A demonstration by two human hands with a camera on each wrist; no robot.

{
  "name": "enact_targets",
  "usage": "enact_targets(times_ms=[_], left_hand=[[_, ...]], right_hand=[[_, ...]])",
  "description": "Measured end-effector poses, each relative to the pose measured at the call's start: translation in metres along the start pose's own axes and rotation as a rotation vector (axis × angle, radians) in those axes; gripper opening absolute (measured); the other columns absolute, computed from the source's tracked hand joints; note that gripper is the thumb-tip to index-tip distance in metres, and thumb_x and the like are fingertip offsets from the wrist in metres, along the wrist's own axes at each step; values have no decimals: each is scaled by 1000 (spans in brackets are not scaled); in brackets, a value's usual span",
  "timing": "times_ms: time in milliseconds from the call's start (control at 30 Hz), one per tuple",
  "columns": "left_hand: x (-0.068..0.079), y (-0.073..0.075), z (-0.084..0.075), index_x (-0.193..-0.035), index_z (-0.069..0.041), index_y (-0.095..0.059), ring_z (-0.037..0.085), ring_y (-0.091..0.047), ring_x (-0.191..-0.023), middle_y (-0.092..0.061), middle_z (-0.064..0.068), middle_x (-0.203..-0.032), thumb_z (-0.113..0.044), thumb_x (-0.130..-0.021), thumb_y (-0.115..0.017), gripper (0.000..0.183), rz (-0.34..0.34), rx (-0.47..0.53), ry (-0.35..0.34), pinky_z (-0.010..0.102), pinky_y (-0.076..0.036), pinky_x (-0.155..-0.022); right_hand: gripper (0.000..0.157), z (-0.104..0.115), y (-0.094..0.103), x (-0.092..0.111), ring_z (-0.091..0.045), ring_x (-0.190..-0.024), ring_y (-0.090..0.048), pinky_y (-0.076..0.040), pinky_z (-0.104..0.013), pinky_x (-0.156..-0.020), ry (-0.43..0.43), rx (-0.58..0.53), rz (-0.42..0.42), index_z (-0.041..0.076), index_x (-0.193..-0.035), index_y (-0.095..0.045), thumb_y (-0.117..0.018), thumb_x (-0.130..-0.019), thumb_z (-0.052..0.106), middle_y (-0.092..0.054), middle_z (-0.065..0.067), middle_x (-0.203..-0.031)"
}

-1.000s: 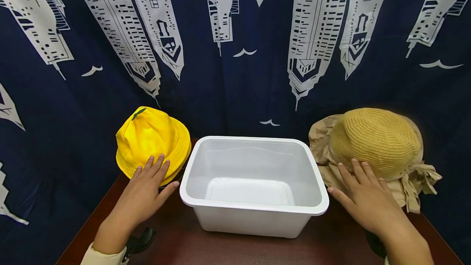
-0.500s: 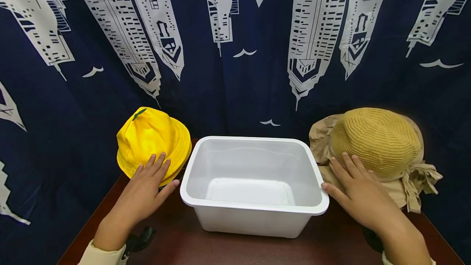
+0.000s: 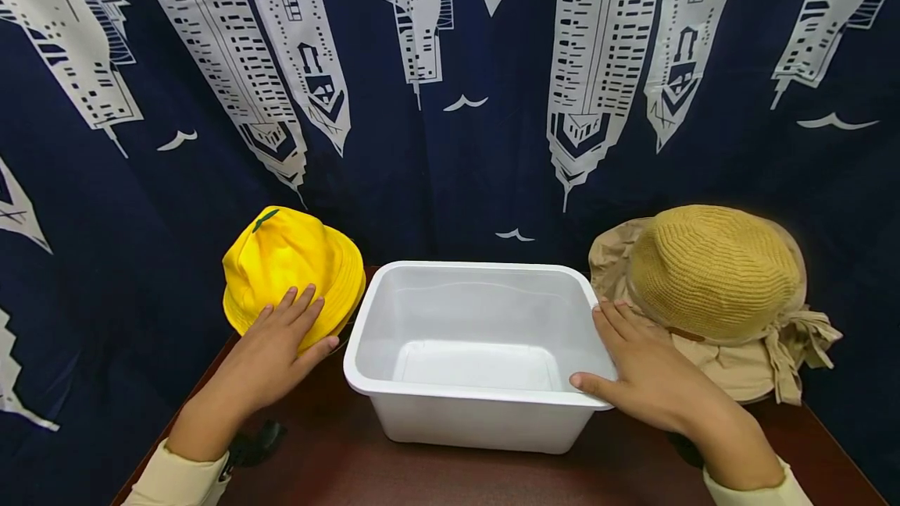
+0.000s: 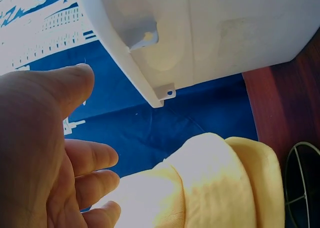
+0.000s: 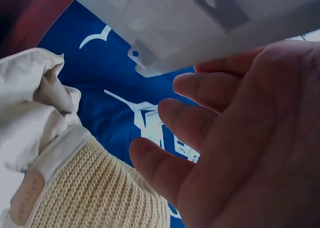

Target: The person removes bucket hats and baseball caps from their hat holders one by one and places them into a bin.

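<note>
A white plastic bin point(image 3: 478, 424) stands between two hats. To its left is a yellow bucket hat point(image 3: 288, 256) with a green leaf on top. My left hand point(image 3: 267, 358) is spread with straight fingers over the front of that hat's brim. On the right sits a beige sun hat point(image 3: 717, 272) with a knitted crown, a cloth brim and a tied bow. My right hand point(image 3: 647, 373) lies flat at the bin's right rim, its thumb across the front right corner and its fingers extended along the side. In the right wrist view, those fingers point(image 5: 195, 90) reach just under the rim.
The bin rests on a reddish-brown table point(image 3: 422, 479). Behind it hangs a dark blue cloth point(image 3: 450, 170) printed with white buildings. A round wire frame point(image 4: 299, 183) shows by the yellow hat in the left wrist view.
My right hand has moved left from the sun hat's brim to the bin's right rim. The left hand stays over the yellow hat, shifted very slightly. Both hats and the bin have kept their places.
</note>
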State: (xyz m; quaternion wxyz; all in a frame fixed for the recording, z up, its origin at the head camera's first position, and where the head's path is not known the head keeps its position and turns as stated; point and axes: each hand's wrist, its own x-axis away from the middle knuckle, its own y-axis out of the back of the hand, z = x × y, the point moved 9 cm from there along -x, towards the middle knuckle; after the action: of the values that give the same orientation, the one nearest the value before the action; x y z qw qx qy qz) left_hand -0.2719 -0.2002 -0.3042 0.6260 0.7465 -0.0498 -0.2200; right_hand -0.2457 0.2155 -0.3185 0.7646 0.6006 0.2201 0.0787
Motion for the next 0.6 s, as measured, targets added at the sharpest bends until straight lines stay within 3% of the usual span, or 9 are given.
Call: enact_targets(times_ms=[367, 600], left_hand=[[-2, 12, -7, -147, 2, -44, 45, -24, -144, -31, 21, -157, -50, -101, -50, 70, 30, -19, -49, 65, -22, -111], [-16, 22, -15, -148, 2, -43, 42, -28, -144, -34, 21, -156, -45, -101, -53, 67, 6, -11, -119, 61, -24, -113]], right_hand=[[108, 4, -6, -3, -46, -146, -17, -21, -60, -112, -14, -42, 55, -12, -150, -26, -59, -86, 68, -18, -29, -159], [110, 0, -7, -2, -44, -147, -17, -21, -62, -112, -43, -34, 86, -11, -151, -26, -57, -85, 72, -17, -28, -160]])
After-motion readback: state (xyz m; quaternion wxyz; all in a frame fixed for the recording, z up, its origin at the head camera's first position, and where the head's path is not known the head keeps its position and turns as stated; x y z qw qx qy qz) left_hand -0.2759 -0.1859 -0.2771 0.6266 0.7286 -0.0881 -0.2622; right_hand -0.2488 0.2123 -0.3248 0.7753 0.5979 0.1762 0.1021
